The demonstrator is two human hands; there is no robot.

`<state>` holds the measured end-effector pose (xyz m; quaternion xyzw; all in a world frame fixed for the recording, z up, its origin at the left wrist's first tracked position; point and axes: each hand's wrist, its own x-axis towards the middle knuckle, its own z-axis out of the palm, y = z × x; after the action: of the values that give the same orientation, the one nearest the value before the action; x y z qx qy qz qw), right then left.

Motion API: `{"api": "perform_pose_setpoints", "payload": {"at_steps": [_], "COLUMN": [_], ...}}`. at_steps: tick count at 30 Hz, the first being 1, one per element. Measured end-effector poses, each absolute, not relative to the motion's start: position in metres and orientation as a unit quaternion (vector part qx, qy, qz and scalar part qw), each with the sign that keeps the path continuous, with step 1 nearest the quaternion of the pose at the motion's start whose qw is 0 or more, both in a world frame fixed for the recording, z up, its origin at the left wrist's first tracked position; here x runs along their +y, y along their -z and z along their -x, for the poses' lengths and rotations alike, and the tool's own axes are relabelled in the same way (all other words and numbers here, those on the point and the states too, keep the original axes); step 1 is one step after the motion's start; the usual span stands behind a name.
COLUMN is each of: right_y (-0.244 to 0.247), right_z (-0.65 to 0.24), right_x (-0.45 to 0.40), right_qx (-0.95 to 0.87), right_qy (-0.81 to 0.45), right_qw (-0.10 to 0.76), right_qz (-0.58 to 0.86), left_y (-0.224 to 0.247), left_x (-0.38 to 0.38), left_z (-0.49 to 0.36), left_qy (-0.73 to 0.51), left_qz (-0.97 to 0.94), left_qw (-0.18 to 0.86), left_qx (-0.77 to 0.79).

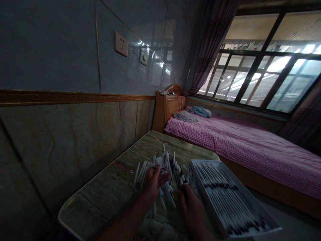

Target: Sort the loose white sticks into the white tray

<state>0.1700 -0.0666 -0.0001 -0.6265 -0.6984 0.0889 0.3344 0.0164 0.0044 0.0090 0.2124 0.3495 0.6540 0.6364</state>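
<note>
Sticks (163,201), white and slim like pens, lie in a loose pile on a marbled green worktop (100,187), many pointing different ways and several showing dark ends toward the right side of the heap. The left hand (155,180) reaches into the middle of this pile, thumb and fingers partly curled among the pale shafts; the light is dim and the fingers overlap the sticks, so I cannot tell whether that grip is closed on any. The right hand (192,206) is just beside the near right edge of the pile, back upward and fingers bent toward the dark ends; its fingertips are hidden, so I cannot tell what, if anything, this grip holds. To the right of that hand is a shallow white tray (253,195), set at a slant, with more of the same sticks laid side by side in 2 rows, 1 behind the other, their dark ends toward the near side of each row. Beyond the worktop stands a bed (235,134) with a pink checked cover, a wooden headboard (173,107) and a folded blue cloth (202,111) near it. A dark-framed window (253,78) lights the room, and a socket (121,43) sits on the tiled wall (62,50).
</note>
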Motion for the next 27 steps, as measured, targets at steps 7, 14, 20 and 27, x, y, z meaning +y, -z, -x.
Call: {"api": "perform_pose_setpoints", "payload": {"at_steps": [7, 14, 20, 27], "right_y": [0.005, 0.005, 0.002, 0.005], "right_z": [-0.168, -0.171, -0.171, -0.163], "right_x": [-0.064, -0.064, -0.063, -0.057], "right_qx": [-0.703, -0.703, -0.698, -0.653], "right_qy": [-0.111, -0.111, -0.078, -0.003], "right_qw": [0.345, 0.359, 0.418, 0.543], "right_qz": [0.612, 0.604, 0.575, 0.527], "left_y": [-0.007, -0.011, -0.009, -0.005], "left_x": [0.004, -0.001, -0.017, -0.043], "left_z": [-0.017, -0.019, -0.033, -0.054], "left_qy": [-0.642, -0.612, -0.537, -0.47], "left_qz": [-0.215, -0.288, -0.335, -0.315], "left_qw": [0.652, 0.639, 0.698, 0.766], "left_qx": [0.34, 0.367, 0.336, 0.305]}}
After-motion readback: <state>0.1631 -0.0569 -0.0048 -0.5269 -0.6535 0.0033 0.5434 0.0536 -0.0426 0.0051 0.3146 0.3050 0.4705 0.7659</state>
